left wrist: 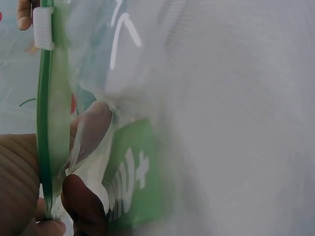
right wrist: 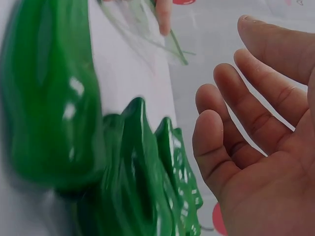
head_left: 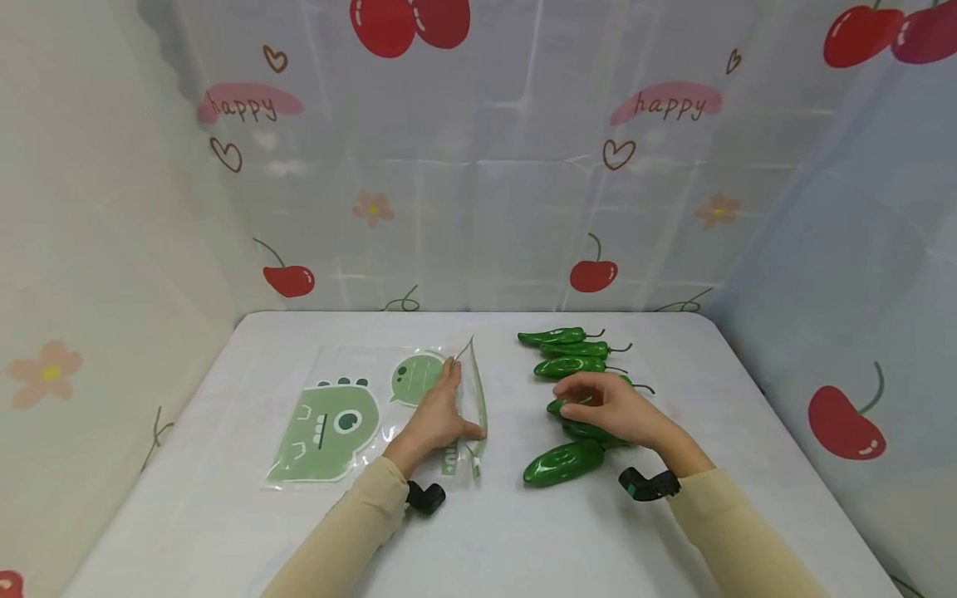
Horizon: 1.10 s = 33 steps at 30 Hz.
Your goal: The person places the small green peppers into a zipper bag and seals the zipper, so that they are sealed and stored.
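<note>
A clear zip bag (head_left: pixel 329 432) with a green cartoon monster print lies flat, its green-edged mouth facing right. My left hand (head_left: pixel 436 419) is at that mouth, fingers and thumb spread against the plastic. In the left wrist view, the green zip strip (left wrist: pixel 45 113) with its white slider (left wrist: pixel 44 28) crosses the hand, and a fingertip shows through the film. My right hand (head_left: pixel 609 407) hovers over a column of green chili peppers (head_left: pixel 571 366), fingers loosely bent and nothing between them. It hides part of the middle peppers; the nearest large pepper (head_left: pixel 564 463) lies uncovered.
The white table (head_left: pixel 478 548) has fabric walls on its back and sides, printed with cherries and hearts. Thin stems of the far peppers point right. A black wrist camera (head_left: pixel 649 484) sits on the right wrist, another (head_left: pixel 426 498) on the left.
</note>
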### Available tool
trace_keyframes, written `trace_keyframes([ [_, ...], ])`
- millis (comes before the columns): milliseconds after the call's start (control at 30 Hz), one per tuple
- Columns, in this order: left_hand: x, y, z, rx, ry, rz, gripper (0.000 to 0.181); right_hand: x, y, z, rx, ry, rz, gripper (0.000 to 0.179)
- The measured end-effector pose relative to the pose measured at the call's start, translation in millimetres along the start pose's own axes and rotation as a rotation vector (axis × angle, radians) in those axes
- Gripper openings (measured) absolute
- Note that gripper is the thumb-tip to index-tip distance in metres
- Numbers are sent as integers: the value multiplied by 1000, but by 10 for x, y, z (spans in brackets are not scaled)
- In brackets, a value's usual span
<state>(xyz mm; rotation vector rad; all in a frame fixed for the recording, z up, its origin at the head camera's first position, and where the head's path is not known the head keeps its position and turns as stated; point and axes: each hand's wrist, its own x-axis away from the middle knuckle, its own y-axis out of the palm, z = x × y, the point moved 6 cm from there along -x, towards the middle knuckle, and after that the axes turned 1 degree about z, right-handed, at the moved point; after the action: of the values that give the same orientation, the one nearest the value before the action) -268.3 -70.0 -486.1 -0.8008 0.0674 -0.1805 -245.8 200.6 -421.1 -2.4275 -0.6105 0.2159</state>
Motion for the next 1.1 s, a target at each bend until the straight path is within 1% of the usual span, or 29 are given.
trace_keyframes([
  [100,-2,-13,10,-8,-3,-5,133,79,-39,78,-10,4,4,37],
  [267,3,-33,28,-15,-8,-11,133,218,-93,201,-51,39,22,44],
  [433,10,-42,28,-14,-20,-11,132,329,-119,275,-87,51,27,45],
  [533,8,-49,34,-11,-20,-11,131,381,-121,326,-89,60,22,44],
  [600,7,-54,42,-12,-17,-9,131,411,-119,357,-96,75,23,44],
  [833,-4,-72,54,-18,-11,2,130,476,-75,398,-113,43,21,43],
  [1100,-15,-83,67,-24,-6,3,129,524,7,447,-134,46,13,40],
])
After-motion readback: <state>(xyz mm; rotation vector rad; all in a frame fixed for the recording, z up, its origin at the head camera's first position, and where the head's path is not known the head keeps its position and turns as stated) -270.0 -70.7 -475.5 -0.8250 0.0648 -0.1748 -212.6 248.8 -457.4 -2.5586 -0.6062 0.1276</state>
